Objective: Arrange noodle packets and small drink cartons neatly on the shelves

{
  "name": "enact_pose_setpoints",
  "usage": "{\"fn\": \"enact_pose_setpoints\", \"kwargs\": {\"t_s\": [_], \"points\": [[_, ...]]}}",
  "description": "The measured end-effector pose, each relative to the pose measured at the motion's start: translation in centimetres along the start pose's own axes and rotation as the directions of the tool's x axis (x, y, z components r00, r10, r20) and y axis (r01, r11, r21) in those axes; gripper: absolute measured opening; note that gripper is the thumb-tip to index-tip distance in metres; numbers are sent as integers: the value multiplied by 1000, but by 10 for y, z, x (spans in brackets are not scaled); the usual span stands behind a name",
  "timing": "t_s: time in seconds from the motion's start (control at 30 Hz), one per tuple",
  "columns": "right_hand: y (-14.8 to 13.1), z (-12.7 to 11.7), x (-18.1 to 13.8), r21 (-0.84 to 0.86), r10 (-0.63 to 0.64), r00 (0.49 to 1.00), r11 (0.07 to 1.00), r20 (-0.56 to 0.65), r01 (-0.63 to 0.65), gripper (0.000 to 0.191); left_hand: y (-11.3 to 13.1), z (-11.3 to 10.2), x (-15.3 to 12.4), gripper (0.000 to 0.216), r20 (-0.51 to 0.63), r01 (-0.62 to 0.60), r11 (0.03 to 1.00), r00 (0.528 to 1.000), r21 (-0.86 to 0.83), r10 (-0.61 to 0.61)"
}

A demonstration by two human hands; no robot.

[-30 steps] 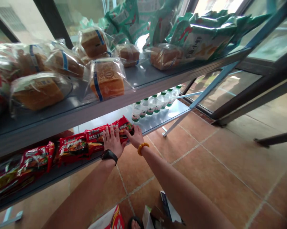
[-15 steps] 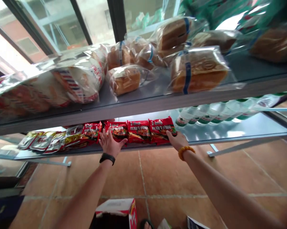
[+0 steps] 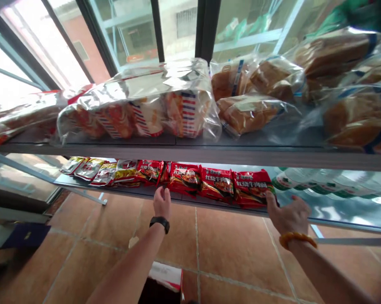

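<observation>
Red noodle packs (image 3: 220, 185) sit in a row along the front edge of the lower shelf (image 3: 336, 211), side by side and touching, printed faces up. Left hand (image 3: 162, 202) is at the shelf lip, fingers resting against the front of the leftmost red pack of the row (image 3: 182, 179), near where it meets the next pack (image 3: 149, 171) to the left. Hand is loosely open, nothing clamped in it. Black watch (image 3: 159, 222) on that wrist. Right hand (image 3: 288, 215) is at the other end of the row, fingers spread, fingertips on the near right corner of the last red pack (image 3: 254, 188). Not gripping anything either. Orange bead bracelet (image 3: 296, 239) on that wrist. Hands are well apart, one at each end of the run of three red packs.

Surroundings:
- Left of the red run: yellow and silver packs (image 3: 95, 169) continuing along the same shelf.
- Right of it: bottles with green caps and labels (image 3: 320, 179), lying or leaning, blurred, just beside the last red pack.
- Upper shelf (image 3: 190, 150) overhangs the lower one and cuts off its back part. It carries clear-bagged bread loaves (image 3: 250, 112) and a big striped bag (image 3: 152, 105).
- Windows (image 3: 130, 29) behind the rack.
- Tiled floor (image 3: 235, 253) below; a red and white carton (image 3: 167, 274) near the feet.
</observation>
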State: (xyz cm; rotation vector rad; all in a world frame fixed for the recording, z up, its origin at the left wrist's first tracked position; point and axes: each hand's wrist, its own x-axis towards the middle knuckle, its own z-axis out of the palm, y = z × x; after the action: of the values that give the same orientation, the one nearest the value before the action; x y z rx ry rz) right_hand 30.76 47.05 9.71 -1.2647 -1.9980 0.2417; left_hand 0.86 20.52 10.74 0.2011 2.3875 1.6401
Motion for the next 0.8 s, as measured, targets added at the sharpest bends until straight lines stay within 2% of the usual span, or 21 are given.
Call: {"fn": "enact_pose_setpoints", "kwargs": {"t_s": [0.03,0.07,0.13,0.2,0.23,0.3,0.37,0.43,0.53,0.7,0.8], "points": [[-28,-3,-6,-35,19,998,999,-54,-21,90,-5,-10,10,29,-27,107,991,994,-84,-110],[-62,-5,-13,-44,-20,998,999,-58,17,89,-11,-19,21,24,-40,203,963,976,-174,-213],[-141,3,-28,33,-258,964,966,63,256,69,-20,-35,46,19,-29,331,876,931,-351,-363],[-223,25,-43,158,-464,855,885,230,437,49,-25,-46,68,13,18,383,784,903,-489,-429],[-262,40,-49,196,-521,794,854,315,482,43,-26,-51,77,10,54,397,742,896,-539,-441],[-327,75,-59,232,-571,684,817,454,528,45,-27,-58,91,8,145,428,677,889,-598,-434],[-371,112,-62,205,-557,606,808,568,552,59,-30,-62,101,9,232,464,640,879,-612,-416],[-396,143,-60,125,-501,556,807,664,578,72,-37,-63,111,10,286,499,639,864,-586,-414],[-403,169,-51,25,-450,522,774,725,633,72,-49,-63,128,8,284,503,705,864,-501,-415],[-383,169,-38,33,-540,487,692,687,721,59,-57,-64,152,7,195,449,821,893,-352,-405],[-373,167,-41,-56,-497,500,668,709,742,60,-55,-67,154,8,186,465,825,885,-322,-426]]}}
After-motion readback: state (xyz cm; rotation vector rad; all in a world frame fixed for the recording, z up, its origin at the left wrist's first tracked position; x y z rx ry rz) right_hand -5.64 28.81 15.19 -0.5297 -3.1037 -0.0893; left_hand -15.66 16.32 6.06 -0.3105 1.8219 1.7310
